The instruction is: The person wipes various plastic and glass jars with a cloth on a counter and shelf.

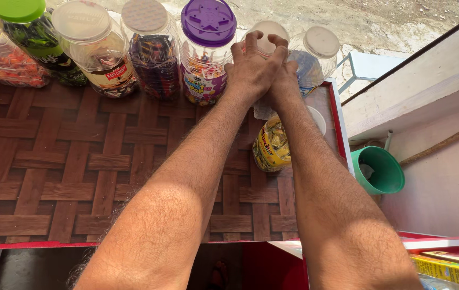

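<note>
My left hand (249, 71) and my right hand (285, 81) are pressed together around a clear plastic jar with a white lid (268, 31) at the back of the counter. Fingers of both hands curl over its top, and most of the jar is hidden behind them. Just below my wrists, a jar of yellow-wrapped sweets (270, 146) lies on its side, its white lid (318, 119) pointing right. A purple-lidded jar (208, 22) stands immediately left of my hands, and another white-lidded jar (321, 43) immediately right.
More sweet jars line the back edge: a green-lidded one (17, 9) and two white-lidded ones (82, 21) (144, 16). The counter (52, 161) has a brown woven pattern and a red rim. A green bucket (381, 172) sits beyond the right edge; yellow boxes (449, 268) lie bottom right.
</note>
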